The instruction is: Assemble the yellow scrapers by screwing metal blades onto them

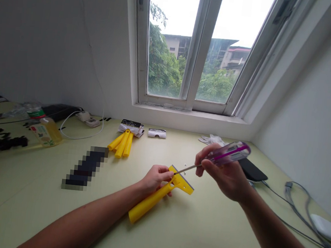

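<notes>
My left hand (158, 178) grips a yellow scraper (149, 202) near its head, with fingers partly tucked behind the plastic. The scraper's handle slants down toward me, and a thin dark strip runs along the far edge of its wide head. In my right hand (225, 174) is a screwdriver (229, 152) with a clear and purple handle, closed in my fingers. Its shaft points down left, and the tip meets the scraper head beside my left fingertips. Whether a screw sits under the tip cannot be made out. Small metal screws (185, 168) lie on the table just beyond the head.
Several yellow handles (122, 143) with black-and-white cards lie near the window wall. A packaged piece (156, 133), white gloves (214, 140) and a black device (251, 169) lie toward the back. Left are a pixelated dark object (86, 169) and a bottle (46, 130); right, cables (295, 204).
</notes>
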`<state>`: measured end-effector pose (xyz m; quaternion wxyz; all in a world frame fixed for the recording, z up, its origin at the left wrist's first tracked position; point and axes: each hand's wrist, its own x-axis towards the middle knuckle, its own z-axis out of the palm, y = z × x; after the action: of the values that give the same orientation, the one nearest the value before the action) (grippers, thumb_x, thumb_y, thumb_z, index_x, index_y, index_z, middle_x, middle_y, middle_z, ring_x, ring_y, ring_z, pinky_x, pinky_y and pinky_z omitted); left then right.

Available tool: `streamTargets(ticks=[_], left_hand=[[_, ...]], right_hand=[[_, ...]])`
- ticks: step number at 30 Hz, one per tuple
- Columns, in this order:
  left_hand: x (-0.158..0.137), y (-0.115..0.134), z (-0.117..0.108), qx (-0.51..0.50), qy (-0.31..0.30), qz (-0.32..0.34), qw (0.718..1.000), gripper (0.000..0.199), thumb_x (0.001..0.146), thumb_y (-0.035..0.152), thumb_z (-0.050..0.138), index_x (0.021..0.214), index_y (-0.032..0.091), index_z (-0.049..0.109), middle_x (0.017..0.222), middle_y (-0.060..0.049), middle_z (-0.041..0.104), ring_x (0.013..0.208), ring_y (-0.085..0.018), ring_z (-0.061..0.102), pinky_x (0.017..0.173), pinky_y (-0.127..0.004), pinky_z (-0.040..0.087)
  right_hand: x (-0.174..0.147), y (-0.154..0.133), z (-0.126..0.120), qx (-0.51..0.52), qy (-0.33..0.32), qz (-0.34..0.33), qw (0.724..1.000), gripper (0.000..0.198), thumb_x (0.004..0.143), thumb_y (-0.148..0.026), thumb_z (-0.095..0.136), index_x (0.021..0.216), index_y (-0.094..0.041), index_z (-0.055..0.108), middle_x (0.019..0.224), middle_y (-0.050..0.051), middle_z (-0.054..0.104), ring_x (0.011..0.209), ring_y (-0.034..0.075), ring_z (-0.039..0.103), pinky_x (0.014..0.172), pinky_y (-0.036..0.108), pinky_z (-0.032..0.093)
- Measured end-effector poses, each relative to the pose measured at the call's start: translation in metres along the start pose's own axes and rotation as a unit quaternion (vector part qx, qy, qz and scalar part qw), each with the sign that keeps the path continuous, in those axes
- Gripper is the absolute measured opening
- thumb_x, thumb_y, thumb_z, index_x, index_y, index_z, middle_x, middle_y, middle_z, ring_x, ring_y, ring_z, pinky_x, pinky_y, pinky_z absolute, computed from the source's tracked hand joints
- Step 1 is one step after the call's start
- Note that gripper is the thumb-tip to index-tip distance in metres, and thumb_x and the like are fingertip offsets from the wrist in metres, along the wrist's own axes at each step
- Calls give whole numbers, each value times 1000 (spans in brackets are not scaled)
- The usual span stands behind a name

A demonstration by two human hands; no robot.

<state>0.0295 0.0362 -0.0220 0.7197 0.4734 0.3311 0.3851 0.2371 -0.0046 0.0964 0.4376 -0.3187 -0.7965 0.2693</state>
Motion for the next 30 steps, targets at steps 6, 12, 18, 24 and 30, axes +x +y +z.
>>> streamTargets(ticks=[6,12,18,24,30], left_hand=[[1,-1,0,1,-5,-6,1000,36,65,41,74,75,9,60,77,-8,61,63,-19,60,48,-34,55],[1,-1,0,-2,-4,-3,1000,38,66,44,73,75,10,61,78,-8,61,64,-19,60,48,-33,55],[1,-2,1,-5,13,0,1000,39,64,44,75,73,10,59,74,-4,58,55,-14,57,47,-32,54],[3,-5,-1,9,19,8,1000,40,63,47,74,72,11,58,72,-2,57,51,-14,58,46,-32,54],[5,-7,-2,15,21,10,1000,41,63,47,74,69,11,56,70,-2,58,49,-15,58,46,-34,54]], right_hand=[[-1,-11,-1,-116,-46,-27,992,12,88,-27,52,97,-20,53,95,8,60,84,20,62,73,35,53],[-1,-6,2,-86,-15,9,996,14,89,-29,52,100,-22,48,93,7,62,77,19,64,67,34,55],[5,1,5,11,74,78,994,23,89,-38,53,100,-21,42,79,3,63,61,17,65,58,35,56],[12,8,7,46,130,128,982,28,87,-43,55,94,-19,41,76,3,63,53,18,64,52,36,57],[4,1,1,-70,56,17,996,22,83,-32,62,99,-21,51,97,8,61,85,21,63,77,40,55]])
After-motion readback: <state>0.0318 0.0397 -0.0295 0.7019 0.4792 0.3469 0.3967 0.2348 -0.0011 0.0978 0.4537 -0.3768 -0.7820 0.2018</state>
